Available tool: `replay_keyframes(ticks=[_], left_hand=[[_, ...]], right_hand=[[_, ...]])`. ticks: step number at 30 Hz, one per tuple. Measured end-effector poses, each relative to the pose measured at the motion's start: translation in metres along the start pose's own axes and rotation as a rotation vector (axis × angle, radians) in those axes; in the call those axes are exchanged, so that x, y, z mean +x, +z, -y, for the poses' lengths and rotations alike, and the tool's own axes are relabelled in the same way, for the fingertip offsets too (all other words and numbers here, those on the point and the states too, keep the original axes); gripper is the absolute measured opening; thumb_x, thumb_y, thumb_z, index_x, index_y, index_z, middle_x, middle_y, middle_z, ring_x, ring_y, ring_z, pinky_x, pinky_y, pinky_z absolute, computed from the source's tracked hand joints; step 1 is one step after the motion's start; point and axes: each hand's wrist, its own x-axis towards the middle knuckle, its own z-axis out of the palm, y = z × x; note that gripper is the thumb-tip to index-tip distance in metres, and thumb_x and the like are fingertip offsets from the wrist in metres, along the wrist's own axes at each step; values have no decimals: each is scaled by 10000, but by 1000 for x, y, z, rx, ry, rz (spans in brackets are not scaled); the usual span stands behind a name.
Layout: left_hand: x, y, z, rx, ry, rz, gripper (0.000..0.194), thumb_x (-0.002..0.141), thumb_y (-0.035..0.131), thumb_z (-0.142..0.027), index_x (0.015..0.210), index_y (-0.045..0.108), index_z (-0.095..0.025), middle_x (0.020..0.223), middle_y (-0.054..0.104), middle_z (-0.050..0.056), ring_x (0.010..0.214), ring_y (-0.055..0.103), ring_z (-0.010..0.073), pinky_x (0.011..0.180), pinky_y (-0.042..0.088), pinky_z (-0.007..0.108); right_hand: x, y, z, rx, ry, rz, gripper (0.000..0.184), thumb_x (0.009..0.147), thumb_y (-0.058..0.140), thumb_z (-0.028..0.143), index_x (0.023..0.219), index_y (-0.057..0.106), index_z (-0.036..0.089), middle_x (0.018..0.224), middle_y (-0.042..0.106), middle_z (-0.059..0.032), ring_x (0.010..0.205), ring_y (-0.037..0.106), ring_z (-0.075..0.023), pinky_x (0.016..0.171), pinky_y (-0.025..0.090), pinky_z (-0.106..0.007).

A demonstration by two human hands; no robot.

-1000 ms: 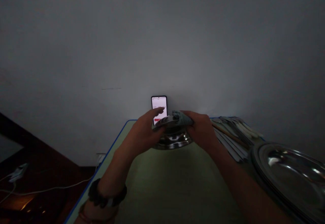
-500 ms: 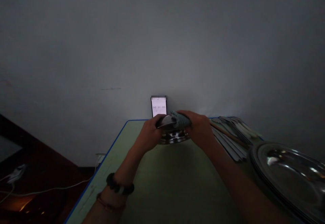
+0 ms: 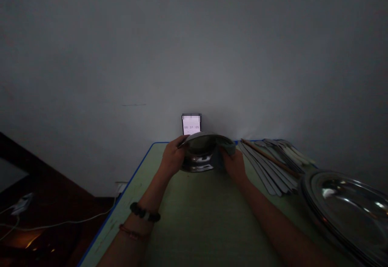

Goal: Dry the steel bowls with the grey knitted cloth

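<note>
A shiny metal bowl (image 3: 198, 164) is held up over the far part of the table, tilted so that its inside partly shows. My left hand (image 3: 172, 158) grips the bowl's left rim. On the opposite side, my right hand (image 3: 235, 166) is closed on a grey-green cloth (image 3: 226, 146), which is folded over the right rim and pressed against the metal. The bowl's far outer side is hidden, as are most of my left fingertips.
Behind the bowl a phone (image 3: 191, 125) showing a timer leans on the wall. Several flat grey utensils (image 3: 269, 174) and a wooden stick (image 3: 269, 158) lie to the right, beside stacked metal dishes (image 3: 348, 210). A blue edge borders the green table (image 3: 194, 218); a white cable (image 3: 69, 221) hangs left.
The bowl has turned so that more of its inside faces me. My right hand and the cloth have moved slightly down and right along the rim; my left hand has shifted a little left.
</note>
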Motion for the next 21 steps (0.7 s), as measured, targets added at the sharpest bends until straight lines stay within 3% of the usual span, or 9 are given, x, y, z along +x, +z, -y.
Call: replay_keyframes(ticks=[6, 10, 12, 15, 18, 21], left_hand=[[3, 0, 8, -44, -53, 9, 358, 750, 434, -239, 1006, 656, -124, 951, 708, 49, 923, 620, 234, 842, 453, 345], [4, -12, 8, -39, -55, 163, 317, 750, 518, -270, 1010, 628, -126, 999, 699, 80, 934, 627, 248, 840, 478, 394], [3, -20, -2, -46, 4, 240, 394, 753, 557, -293, 1113, 575, -135, 1136, 649, 110, 1024, 601, 246, 892, 462, 409], [-3, -26, -24, -34, 112, 261, 473, 784, 547, -315, 1232, 492, -173, 1293, 548, 116, 1118, 556, 226, 945, 435, 397], [-10, -20, -43, 141, 205, 293, 426, 789, 550, -325, 1191, 533, -186, 1168, 632, 94, 1011, 610, 222, 872, 475, 377], [-13, -12, -47, 258, 214, 288, 355, 804, 506, -274, 1129, 582, -154, 1056, 683, 102, 921, 638, 222, 810, 491, 369]], right_hand=[[-5, 5, -2, -11, 40, 27, 376, 806, 492, 453, 743, 674, 130, 697, 704, -82, 665, 656, -230, 570, 478, -302], [10, -11, 16, -44, -2, 46, 270, 785, 528, 353, 795, 693, 139, 742, 712, -80, 720, 665, -239, 631, 478, -306], [18, -24, 30, -67, -71, 79, 229, 784, 522, 281, 857, 696, 152, 790, 719, -70, 775, 667, -232, 674, 480, -300], [24, -40, 56, -188, -278, 180, 273, 761, 485, 140, 951, 679, 157, 886, 721, -73, 833, 662, -220, 746, 483, -321], [20, -48, 78, -283, -397, 297, 390, 697, 466, 32, 1002, 656, 184, 968, 710, -61, 886, 651, -203, 804, 475, -320], [15, -49, 89, -353, -429, 373, 423, 683, 471, 13, 1036, 630, 185, 985, 699, -65, 907, 641, -209, 815, 475, -329]])
